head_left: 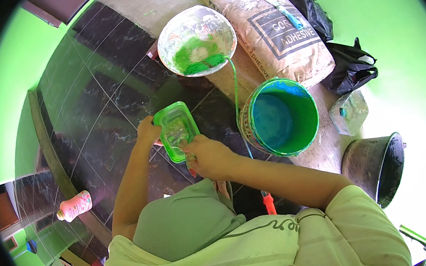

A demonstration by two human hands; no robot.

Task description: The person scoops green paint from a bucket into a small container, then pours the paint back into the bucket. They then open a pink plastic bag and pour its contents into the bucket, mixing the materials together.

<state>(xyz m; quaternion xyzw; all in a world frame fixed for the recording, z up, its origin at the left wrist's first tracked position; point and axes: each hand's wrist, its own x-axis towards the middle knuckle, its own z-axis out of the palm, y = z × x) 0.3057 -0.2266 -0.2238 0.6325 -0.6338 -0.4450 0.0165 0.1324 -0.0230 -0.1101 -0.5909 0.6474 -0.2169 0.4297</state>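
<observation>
My left hand (148, 132) grips the left rim of a green plastic tray (191, 115), held tilted over the dark floor. Inside, the tray is smeared with pale and green residue. At its lower right corner, my right hand (209, 157) is closed around a small tool with a red end (192, 172); most of it is hidden, so its kind does not show. Beyond the tray, a white basin (166, 47) coated with green paint holds a green paint roller (204, 63). The roller's rod runs down to a red handle (269, 204) near my body.
Right of the tray stands a paint-stained bucket (311, 128). Behind it lies a paper adhesive sack (254, 31), beside black plastic bags (348, 68). A clear jug (349, 114) and black bucket (359, 165) line the right wall. A pink bottle (74, 206) lies left.
</observation>
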